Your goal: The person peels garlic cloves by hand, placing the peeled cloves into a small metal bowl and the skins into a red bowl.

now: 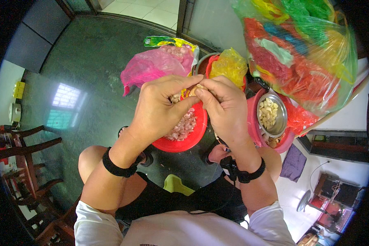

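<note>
My left hand (156, 107) and my right hand (229, 107) meet fingertip to fingertip. Pinched between them is a small pale piece, apparently a garlic clove (199, 87), partly hidden by thumbs and fingers. Below them a red plastic basin (200, 126) stands on the floor, holding pinkish-white garlic cloves or skins (184, 127); the left hand covers part of it. Right of my right hand, a steel bowl (279, 124) with peeled garlic cloves (267, 111) rests tilted on a pink tub (253, 123).
A pink plastic bag (153, 66) with garlic (176, 50) lies beyond my hands. Beside it is a yellow bag (229, 66) in a red container. A large clear sack of coloured bags (298, 58) fills the upper right. A black handle (260, 82) shows near the bowl. Wooden chairs (27, 153) stand left.
</note>
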Demonstrator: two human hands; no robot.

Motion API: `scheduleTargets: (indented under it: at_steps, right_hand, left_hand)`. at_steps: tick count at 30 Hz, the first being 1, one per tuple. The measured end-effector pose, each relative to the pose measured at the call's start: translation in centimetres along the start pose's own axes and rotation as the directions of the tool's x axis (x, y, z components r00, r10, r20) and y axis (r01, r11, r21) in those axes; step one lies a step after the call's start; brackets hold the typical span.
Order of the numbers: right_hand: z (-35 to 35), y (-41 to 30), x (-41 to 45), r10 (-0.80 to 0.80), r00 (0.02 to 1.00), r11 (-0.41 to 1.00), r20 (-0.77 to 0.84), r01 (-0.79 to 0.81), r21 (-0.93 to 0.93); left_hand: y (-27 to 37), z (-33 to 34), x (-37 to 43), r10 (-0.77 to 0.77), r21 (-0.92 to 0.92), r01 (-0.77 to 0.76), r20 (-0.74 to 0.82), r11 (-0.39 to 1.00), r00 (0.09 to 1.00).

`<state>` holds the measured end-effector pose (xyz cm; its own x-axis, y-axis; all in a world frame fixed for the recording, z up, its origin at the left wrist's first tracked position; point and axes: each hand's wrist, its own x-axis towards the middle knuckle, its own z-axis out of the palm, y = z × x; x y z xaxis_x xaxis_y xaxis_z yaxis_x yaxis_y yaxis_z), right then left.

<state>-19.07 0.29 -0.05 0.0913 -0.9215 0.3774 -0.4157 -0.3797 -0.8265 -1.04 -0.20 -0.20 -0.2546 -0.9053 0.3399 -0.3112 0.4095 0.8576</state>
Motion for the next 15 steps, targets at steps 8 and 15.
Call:
scheduleTargets:
  at_steps: [8,15]
  right_hand:
    - [-0.1,0.1,-0.1,-0.024,0.992,0.993,0.127,0.009,0.117]
    - [-0.3,-0.6,0.3,0.421,0.875,0.611,0.239,-0.469,0.638]
  left_hand:
    - [-0.4,0.3,-0.9,-0.327,-0.371,0.312,0.023,0.875,0.945]
    - [0.1,-0.4,-0.2,-0.418,-0.622,0.403,0.131,0.672,0.899]
